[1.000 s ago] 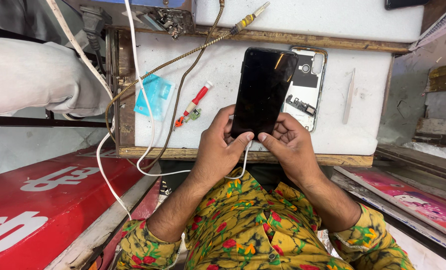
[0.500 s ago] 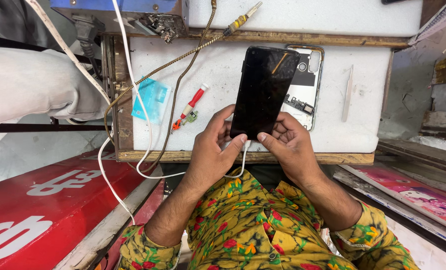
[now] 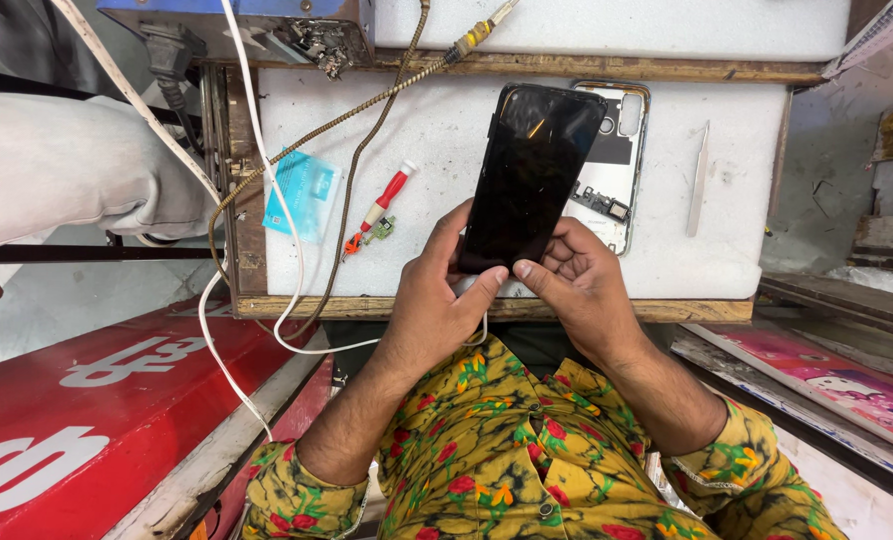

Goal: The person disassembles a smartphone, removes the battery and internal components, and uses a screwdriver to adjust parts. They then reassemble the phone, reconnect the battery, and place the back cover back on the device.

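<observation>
I hold a black smartphone (image 3: 530, 175) upright over a white work surface (image 3: 447, 130), its dark screen facing me. My left hand (image 3: 437, 300) grips its lower left edge, thumb on the bottom corner. My right hand (image 3: 577, 285) grips the lower right edge, thumb pressing the bottom of the glass. Behind the phone lies an opened phone back frame (image 3: 615, 165) with its insides showing. A white cable (image 3: 297, 330) runs under my left hand.
A red-handled screwdriver (image 3: 382, 210), a small green circuit part (image 3: 381, 232), a blue sachet (image 3: 304, 192) and metal tweezers (image 3: 700, 180) lie on the surface. Braided and white cables hang at left. Another person's sleeve (image 3: 67, 170) is at left, above a red signboard (image 3: 87, 400).
The phone and both hands stay nearly in place. My thumbs have shifted slightly along the phone's bottom edge, and the view has drifted a little.
</observation>
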